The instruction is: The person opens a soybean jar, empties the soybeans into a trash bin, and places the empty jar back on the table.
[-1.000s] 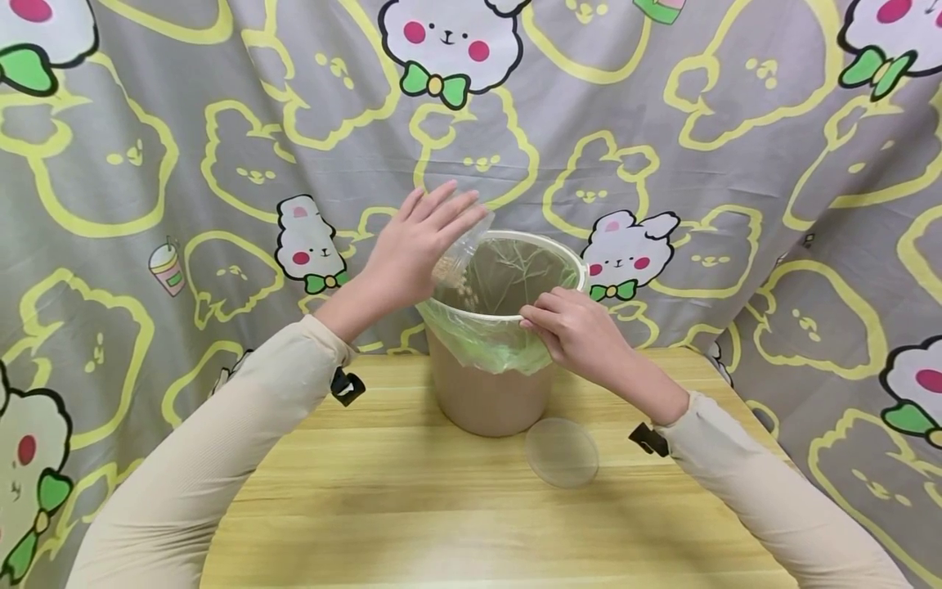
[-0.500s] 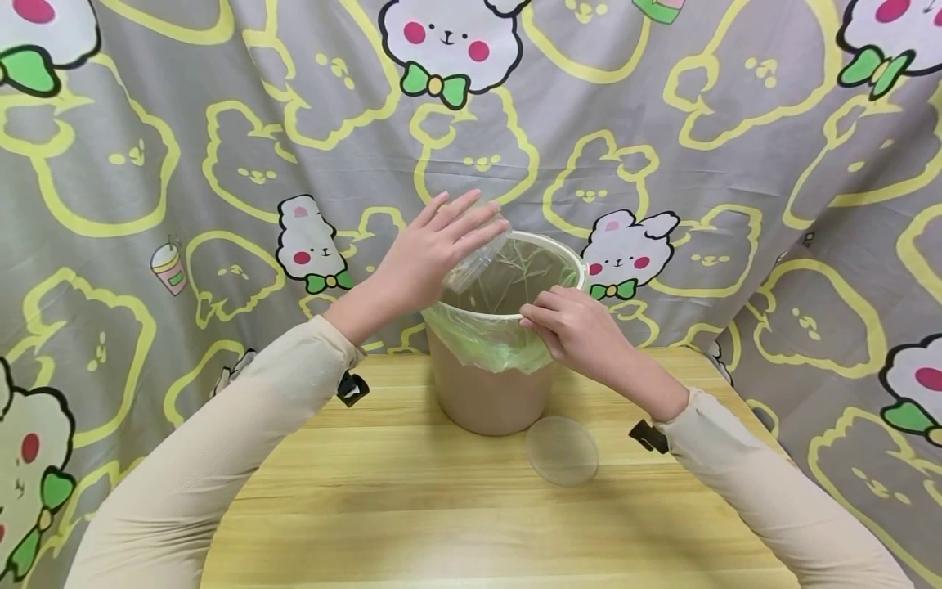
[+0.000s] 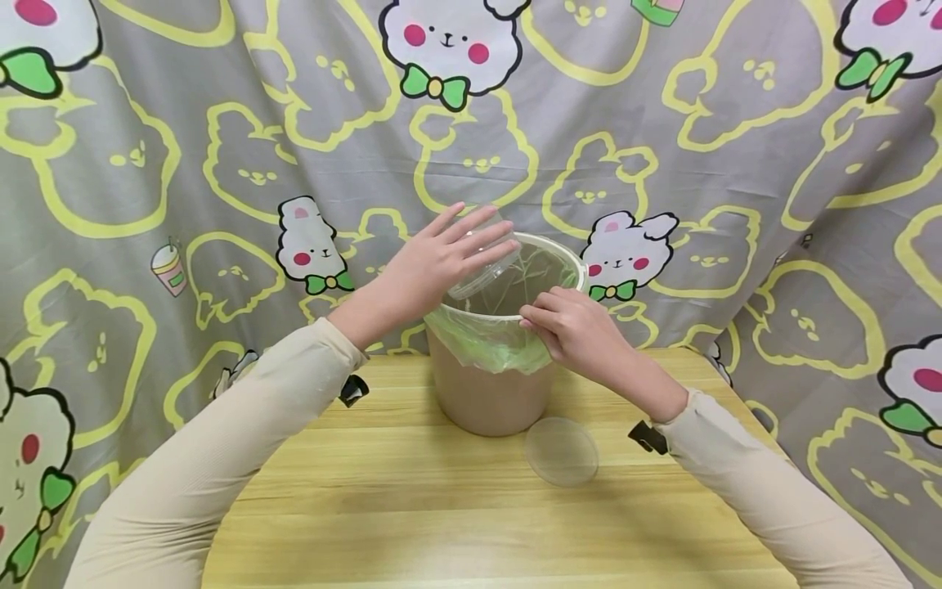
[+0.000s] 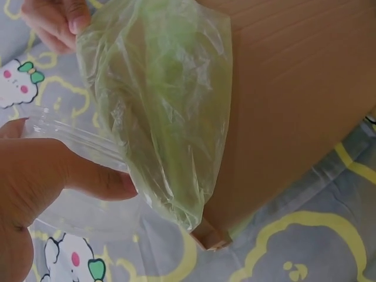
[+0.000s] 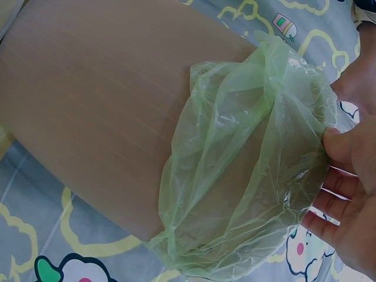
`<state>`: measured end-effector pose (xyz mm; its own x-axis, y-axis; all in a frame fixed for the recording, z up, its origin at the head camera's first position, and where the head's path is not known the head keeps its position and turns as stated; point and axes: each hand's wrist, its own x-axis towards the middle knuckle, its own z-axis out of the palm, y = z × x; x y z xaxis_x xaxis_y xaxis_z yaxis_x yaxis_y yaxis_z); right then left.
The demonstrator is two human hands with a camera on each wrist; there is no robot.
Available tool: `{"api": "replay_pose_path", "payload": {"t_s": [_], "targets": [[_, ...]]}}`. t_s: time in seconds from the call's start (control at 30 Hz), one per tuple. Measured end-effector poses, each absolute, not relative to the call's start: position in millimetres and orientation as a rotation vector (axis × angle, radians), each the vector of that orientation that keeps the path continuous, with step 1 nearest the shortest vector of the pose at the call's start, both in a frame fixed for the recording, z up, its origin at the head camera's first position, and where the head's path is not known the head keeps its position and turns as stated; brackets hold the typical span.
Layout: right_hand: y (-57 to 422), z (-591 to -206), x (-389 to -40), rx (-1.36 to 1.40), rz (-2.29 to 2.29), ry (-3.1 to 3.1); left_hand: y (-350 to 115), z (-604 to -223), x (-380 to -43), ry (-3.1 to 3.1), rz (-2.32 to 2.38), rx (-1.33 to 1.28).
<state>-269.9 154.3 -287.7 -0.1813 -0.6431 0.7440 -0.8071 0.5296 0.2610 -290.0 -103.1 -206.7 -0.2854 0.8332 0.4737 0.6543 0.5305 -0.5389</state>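
A beige trash can [image 3: 491, 405] stands upright on the table, lined with a thin green bag [image 3: 500, 348] folded over its pale rim [image 3: 548, 240]. Over its mouth, on the left, my left hand [image 3: 441, 260] holds a clear round plastic tub [image 3: 482, 278] tipped toward the inside. The left wrist view shows my thumb [image 4: 97, 179] along the side of the tub [image 4: 88, 217], whose visible wall looks bare. At the near right, my right hand [image 3: 581, 331] pinches the bagged rim. The can's bottom is out of sight. A round translucent lid [image 3: 562, 452] lies before the can.
The wooden table [image 3: 412, 507] extends toward me in front of the can. Behind and at both sides hangs a grey cartoon-print curtain [image 3: 353, 172], close to the can's back. Black straps [image 3: 649, 438] show at my wrists.
My left hand has moved right and slightly down, tipping the tub further over the can. Pale bits visible at its mouth earlier have dropped out of it. The right hand stays put.
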Motion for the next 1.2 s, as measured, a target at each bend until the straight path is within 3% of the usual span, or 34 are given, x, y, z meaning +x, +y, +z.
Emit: {"api": "replay_pose_path", "payload": {"t_s": [1.2], "targets": [[153.7, -290.9, -272.1, 1.174, 0.273, -1.862, -102.8, -204.5, -292.7, -2.073, 0.118, -0.941]]}}
